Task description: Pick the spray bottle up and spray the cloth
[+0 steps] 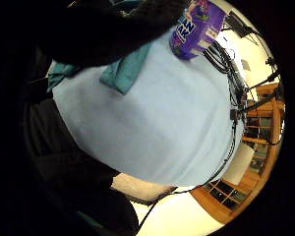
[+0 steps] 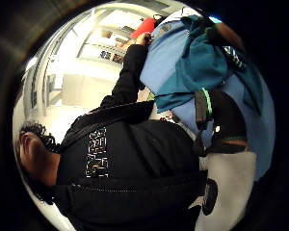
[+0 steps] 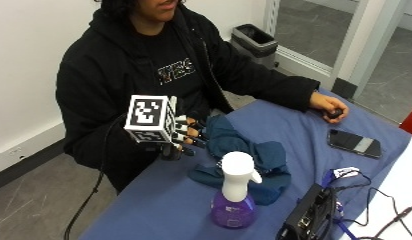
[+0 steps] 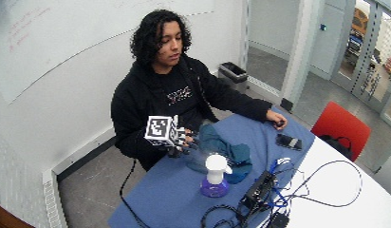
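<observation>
A purple spray bottle (image 3: pixel 234 197) with a white trigger head stands upright on the blue table (image 3: pixel 166 205), near its front. A crumpled teal cloth (image 3: pixel 256 160) lies just behind the bottle. My gloved right hand (image 3: pixel 185 136) hovers at the table's edge by the person's body, at the cloth's near end and well short of the bottle. Its fingers look relaxed and hold nothing. The little finger side palm view shows the bottle (image 1: pixel 194 24), the cloth (image 1: pixel 125 73) and bare table (image 1: pixel 152 123). In the wide view the bottle (image 4: pixel 214 176) stands in front of the cloth (image 4: pixel 228 151).
The bare left hand (image 3: pixel 329 107) rests at the table's far end, on a small dark object. A phone (image 3: pixel 352 141) lies beyond the cloth. A black box (image 3: pixel 304 216) with cables sits right of the bottle. A bin (image 3: pixel 256 40) stands behind.
</observation>
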Action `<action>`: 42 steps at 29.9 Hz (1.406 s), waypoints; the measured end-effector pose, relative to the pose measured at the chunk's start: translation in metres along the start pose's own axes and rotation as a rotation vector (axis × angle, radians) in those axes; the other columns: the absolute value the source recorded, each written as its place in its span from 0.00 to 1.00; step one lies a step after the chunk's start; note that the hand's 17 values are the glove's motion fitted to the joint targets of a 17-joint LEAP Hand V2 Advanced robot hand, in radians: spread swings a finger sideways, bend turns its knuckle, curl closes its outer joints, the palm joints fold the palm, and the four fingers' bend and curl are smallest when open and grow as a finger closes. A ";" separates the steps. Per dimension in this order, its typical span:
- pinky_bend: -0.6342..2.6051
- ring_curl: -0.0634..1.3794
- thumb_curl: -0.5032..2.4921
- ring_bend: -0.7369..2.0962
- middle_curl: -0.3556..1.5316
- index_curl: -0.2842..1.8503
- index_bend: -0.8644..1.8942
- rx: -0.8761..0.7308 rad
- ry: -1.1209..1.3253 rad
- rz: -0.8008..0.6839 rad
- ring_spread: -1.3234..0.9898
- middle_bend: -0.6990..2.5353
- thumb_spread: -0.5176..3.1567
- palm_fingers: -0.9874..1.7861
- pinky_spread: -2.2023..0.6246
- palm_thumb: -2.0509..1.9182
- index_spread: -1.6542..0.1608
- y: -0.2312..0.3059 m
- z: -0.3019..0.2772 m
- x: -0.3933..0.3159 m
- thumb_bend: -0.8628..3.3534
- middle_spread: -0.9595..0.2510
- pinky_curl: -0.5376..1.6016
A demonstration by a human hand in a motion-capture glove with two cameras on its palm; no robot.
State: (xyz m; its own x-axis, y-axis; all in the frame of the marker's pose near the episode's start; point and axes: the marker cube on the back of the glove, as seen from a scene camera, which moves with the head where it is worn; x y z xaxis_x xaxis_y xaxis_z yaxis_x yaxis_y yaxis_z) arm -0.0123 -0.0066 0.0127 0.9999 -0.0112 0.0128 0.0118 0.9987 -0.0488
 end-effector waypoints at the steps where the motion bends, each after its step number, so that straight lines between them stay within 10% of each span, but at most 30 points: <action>1: 0.25 0.19 0.25 0.35 0.31 0.26 0.39 0.001 0.000 0.002 0.56 0.29 0.44 0.56 0.86 0.68 0.73 0.001 0.000 0.000 0.31 0.78 0.35; 42: 0.27 0.28 0.28 0.39 0.39 0.26 0.34 0.302 -0.164 0.241 0.54 0.32 0.46 0.64 0.83 0.68 0.74 -0.082 -0.113 0.175 0.25 0.76 0.39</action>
State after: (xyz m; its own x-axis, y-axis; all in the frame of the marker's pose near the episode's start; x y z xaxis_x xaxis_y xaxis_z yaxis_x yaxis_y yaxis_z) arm 0.1634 -0.0957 -0.0940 0.9581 0.2084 0.1965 -0.2509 0.9415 0.2248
